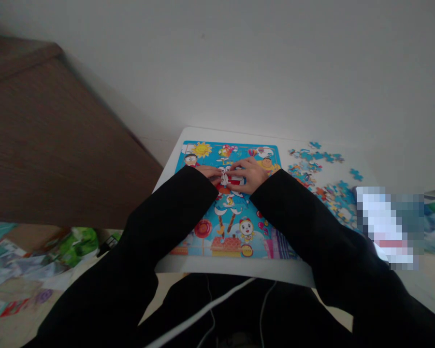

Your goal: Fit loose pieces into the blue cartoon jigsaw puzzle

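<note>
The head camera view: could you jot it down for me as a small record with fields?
Surface: white table with rounded corners
Centre: blue rectangular cartoon puzzle
Left hand: bare, black-sleeved; fingertips at a small white puzzle piece
Right hand: bare, black-sleeved; fingertips at the same piece; firmness of grip unclear
Right of puzzle: scattered multicoloured loose pieces
Far right: bright pixelated oblong object
Left: brown wood-grained furniture
Foreground: thin white cable

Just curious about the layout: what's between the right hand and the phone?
In the head view, the black right sleeve and loose puzzle pieces lie between the right hand and phone.
</note>
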`<act>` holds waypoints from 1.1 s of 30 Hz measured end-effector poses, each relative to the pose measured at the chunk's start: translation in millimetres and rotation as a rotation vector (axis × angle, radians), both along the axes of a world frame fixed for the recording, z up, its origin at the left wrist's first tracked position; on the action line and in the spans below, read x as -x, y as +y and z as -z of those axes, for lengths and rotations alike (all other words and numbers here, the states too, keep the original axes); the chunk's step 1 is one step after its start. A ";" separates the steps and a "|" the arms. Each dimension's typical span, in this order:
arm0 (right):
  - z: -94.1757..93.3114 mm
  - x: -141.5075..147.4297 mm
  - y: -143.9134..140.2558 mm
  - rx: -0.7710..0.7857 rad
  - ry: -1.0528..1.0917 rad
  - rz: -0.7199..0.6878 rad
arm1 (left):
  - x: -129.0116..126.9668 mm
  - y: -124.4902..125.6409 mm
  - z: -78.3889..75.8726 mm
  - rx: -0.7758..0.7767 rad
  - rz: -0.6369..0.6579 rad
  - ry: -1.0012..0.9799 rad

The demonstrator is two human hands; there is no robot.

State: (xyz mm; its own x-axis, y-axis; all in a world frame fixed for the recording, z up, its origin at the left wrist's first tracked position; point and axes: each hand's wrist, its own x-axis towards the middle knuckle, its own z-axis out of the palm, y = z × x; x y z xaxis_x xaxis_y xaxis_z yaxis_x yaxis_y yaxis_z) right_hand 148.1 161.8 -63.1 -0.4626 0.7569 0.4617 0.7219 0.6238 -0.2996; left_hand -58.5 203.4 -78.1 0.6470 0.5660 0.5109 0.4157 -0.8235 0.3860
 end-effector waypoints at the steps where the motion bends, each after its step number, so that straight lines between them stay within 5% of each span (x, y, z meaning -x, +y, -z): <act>1: 0.0 -0.2 0.0 0.006 -0.006 -0.006 | -0.2 0.1 0.8 0.002 -0.009 0.007; 8: 0.5 -0.3 -0.4 0.026 -0.012 -0.014 | -6.3 10.5 24.6 -0.154 -0.031 -0.189; 18: 1.2 -2.5 0.3 -0.037 -0.018 -0.036 | -5.2 21.2 37.2 -0.152 -0.013 -0.110; 28: -10.9 0.4 -5.5 -0.014 -0.167 -0.034 | -7.1 11.2 37.5 -0.141 -0.136 -0.109; 33: -2.2 -0.8 -2.2 -0.023 -0.096 -0.042 | -4.2 1.0 19.9 -0.110 -0.156 -0.075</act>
State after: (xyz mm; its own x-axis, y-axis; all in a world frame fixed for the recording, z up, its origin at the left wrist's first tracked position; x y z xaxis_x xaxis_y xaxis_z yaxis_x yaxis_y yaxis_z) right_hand 149.0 159.5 -60.9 -0.5366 0.7257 0.4306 0.7194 0.6602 -0.2161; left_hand -54.3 204.5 -98.0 0.5137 0.5947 0.6184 0.5150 -0.7902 0.3321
